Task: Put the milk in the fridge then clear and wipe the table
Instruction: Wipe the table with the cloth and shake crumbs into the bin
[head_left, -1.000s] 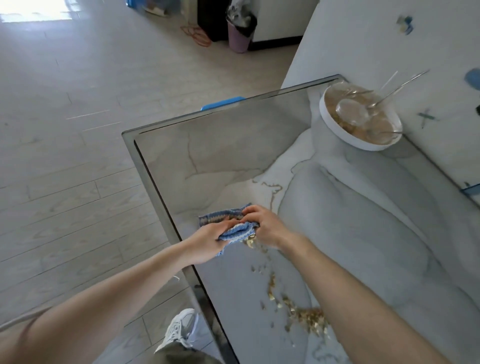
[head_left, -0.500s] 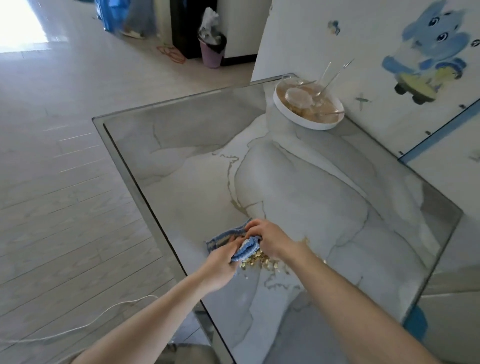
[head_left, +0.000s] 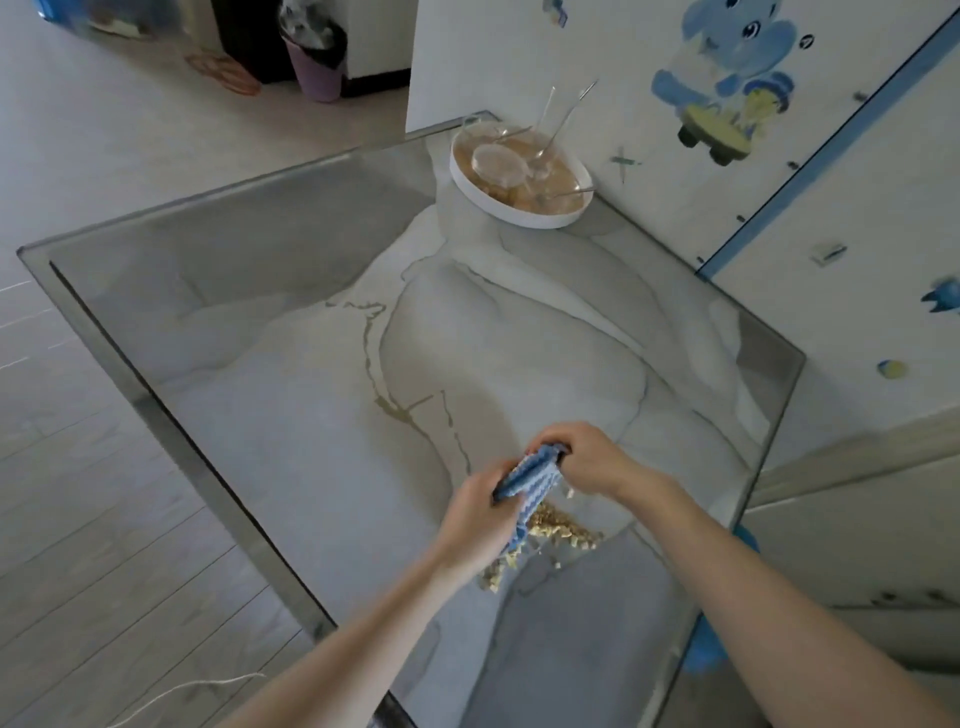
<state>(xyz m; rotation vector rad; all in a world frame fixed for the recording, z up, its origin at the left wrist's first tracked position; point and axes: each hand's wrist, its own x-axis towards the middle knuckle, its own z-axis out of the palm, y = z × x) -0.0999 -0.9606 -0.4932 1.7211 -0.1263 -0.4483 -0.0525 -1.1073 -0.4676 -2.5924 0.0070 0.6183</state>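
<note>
— What are the hands doing here?

— Both are gripping a blue striped cloth (head_left: 530, 480). The left hand (head_left: 480, 525) is clenching its lower end; the right hand (head_left: 584, 460) is pinching the upper end, so the cloth is stretching between them just above the table (head_left: 291, 374).

— And the mess?

— A heap of pale crumbs (head_left: 558, 530) is lying on the marbled top directly under the cloth, with a smaller trail (head_left: 493, 577) running toward the near edge, beside the left wrist.

— Which step is that, in your judgement?

— The wiping. The milk is not showing anywhere in view, so it is probably put away already, though that cannot be confirmed. Clearing is looking unfinished: a white bowl (head_left: 519, 205) with spoons and what appears to be a clear lid inside is sitting at the far corner, against the wall with the blue cartoon sticker (head_left: 727, 98), well apart from the hands.

— What is the next move calling for?

— Likely pressing the cloth flat and gathering the crumbs together, keeping them from spilling over the edge onto the floor (head_left: 104, 493).
</note>
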